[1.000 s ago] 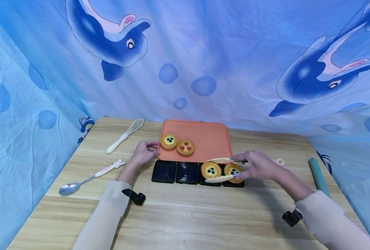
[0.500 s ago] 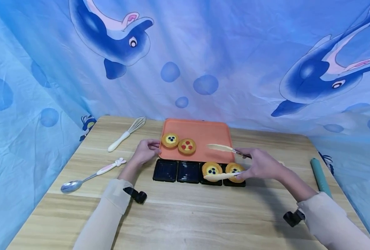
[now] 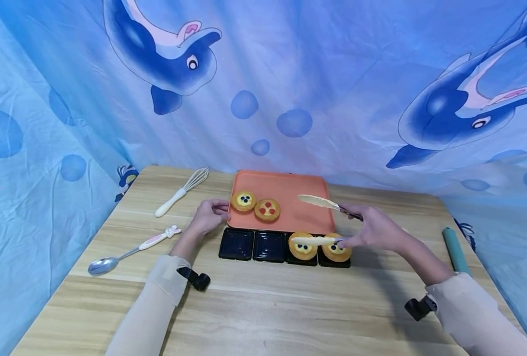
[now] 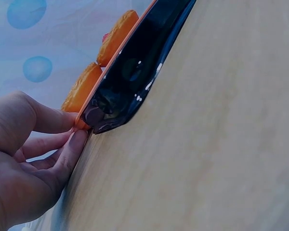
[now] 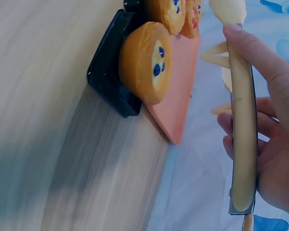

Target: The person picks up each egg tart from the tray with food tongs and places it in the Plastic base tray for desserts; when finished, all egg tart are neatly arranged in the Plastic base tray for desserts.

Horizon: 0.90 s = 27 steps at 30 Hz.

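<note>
My left hand (image 3: 207, 217) pinches the near left corner of the orange tray (image 3: 299, 185); the left wrist view shows the thumb below and a finger above. Two tarts lie on the tray, one with blueberries (image 3: 243, 200) and one with red fruit (image 3: 267, 210). In front stands a row of black square cups (image 3: 269, 245). Its two right cups hold blueberry tarts (image 3: 302, 253), partly hidden in the head view. My right hand (image 3: 374, 230) holds tongs (image 5: 243, 130) above them, the arms spread apart with nothing between.
A white-handled whisk (image 3: 182, 192) and a spoon with a rabbit handle (image 3: 132, 250) lie on the left of the wooden table (image 3: 263, 306). A green cylinder (image 3: 455, 249) lies at the right edge. A blue dolphin-print cloth (image 3: 334, 74) hangs behind.
My right hand has raised the tongs off the blueberry tart in the third cup, and their arms have spread wider. The left hand stays at the tray corner.
</note>
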Motion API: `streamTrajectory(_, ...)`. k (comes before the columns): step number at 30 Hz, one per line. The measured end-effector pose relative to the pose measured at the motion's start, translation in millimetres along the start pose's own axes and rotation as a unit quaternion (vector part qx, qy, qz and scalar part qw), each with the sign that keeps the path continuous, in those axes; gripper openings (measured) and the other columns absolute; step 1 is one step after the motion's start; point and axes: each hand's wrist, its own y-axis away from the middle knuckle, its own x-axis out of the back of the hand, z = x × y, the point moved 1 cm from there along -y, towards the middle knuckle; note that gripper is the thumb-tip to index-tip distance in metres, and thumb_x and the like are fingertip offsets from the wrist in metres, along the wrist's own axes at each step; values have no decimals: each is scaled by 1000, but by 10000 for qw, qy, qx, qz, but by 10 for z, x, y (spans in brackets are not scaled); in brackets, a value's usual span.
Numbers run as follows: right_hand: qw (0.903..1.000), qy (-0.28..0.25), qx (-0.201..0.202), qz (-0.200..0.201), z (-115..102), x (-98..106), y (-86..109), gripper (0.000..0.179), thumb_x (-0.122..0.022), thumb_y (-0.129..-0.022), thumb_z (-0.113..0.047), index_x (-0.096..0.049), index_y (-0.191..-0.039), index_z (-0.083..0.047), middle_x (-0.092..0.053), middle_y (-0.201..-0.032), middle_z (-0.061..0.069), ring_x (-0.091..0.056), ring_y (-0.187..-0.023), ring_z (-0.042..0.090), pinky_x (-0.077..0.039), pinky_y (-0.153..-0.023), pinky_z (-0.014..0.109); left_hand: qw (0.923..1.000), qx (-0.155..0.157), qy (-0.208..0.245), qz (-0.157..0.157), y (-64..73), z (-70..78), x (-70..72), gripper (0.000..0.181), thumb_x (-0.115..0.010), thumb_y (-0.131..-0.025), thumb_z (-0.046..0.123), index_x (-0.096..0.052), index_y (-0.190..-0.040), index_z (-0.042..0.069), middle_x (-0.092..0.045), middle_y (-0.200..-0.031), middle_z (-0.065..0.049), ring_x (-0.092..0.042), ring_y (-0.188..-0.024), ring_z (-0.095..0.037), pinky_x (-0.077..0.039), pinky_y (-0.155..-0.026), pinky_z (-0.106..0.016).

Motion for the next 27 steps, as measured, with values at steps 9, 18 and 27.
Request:
streamTrajectory(9, 9998, 159, -4, 128, -139, -58, -326, 101, -91, -65, -49, -50, -144, -2, -61, -132, 18, -62, -112, 36, -53, -84, 52, 9999, 29, 94, 52, -1, -12, 14, 44, -65, -85, -10, -57, -128, -10, -62, -114, -23, -63, -97, -27, -55, -79, -26)
streamTrajectory(18, 9998, -117, 51, -117, -127, -273, -675, 93, -90, -68, -44, -52, -143, -3, -66, -121, 19, -62, -107, 37, -53, -77, 47, 10000, 30, 62, -15, 5, -27, -6, 44, -67, -84, -9, -58, -127, -9, -63, -114, -22, -63, -97, -27, -55, -79, -27)
streamTrajectory(27, 9990, -307, -65, -309, -89, -502, -902, 93, -90, -70, -40, -49, -144, -2, -56, -140, 14, -58, -116, 36, -51, -91, 51, 9998, 64, 160, -34, -14, -10, 0, 45, -66, -84, -9, -57, -128, -10, -62, -115, -22, -63, -97, -28, -56, -80, -29)
